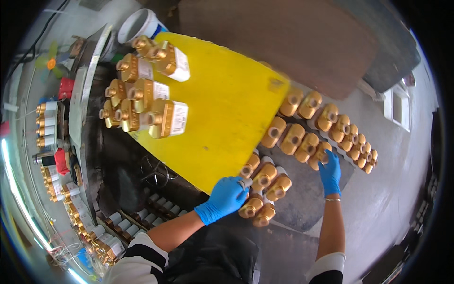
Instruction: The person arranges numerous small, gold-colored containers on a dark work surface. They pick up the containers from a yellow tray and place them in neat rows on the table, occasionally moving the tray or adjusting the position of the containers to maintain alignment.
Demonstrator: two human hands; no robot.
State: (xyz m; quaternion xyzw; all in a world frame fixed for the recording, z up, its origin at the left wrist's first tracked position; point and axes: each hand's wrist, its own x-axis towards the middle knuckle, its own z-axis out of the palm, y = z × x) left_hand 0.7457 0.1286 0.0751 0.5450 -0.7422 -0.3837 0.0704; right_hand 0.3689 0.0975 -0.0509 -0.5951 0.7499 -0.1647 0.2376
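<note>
Closely bent, the blue-gloved fingers of the left hand (222,199) pinch a small pale-grey piece (245,183) between thumb and forefinger, its kind too small to make out. The right hand (330,175) reaches with partly curled fingers to a gold bottle (315,156) at the near end of a row, fingertips at its shoulder; whether they grip it or merely touch it, I cannot tell. Both gloves look thin and snug, and a shiny bracelet (332,199) circles the right wrist.

Just beside the left hand is a cluster of gold bottles (278,187), lustrous and flat-sided, with rounded shoulders and short round necks. More stand in two rows (293,137) stretching off to the right, on and beyond a dark scuffed board (295,208). A smooth yellow sheet (222,94) carries another group of bottles (163,120), these showing white printed labels.

Farther out are a white bucket (152,23), a white plastic crate (399,106) on the grey floor (378,203), and a small fan (50,63) with yellow-green blades at the left.
</note>
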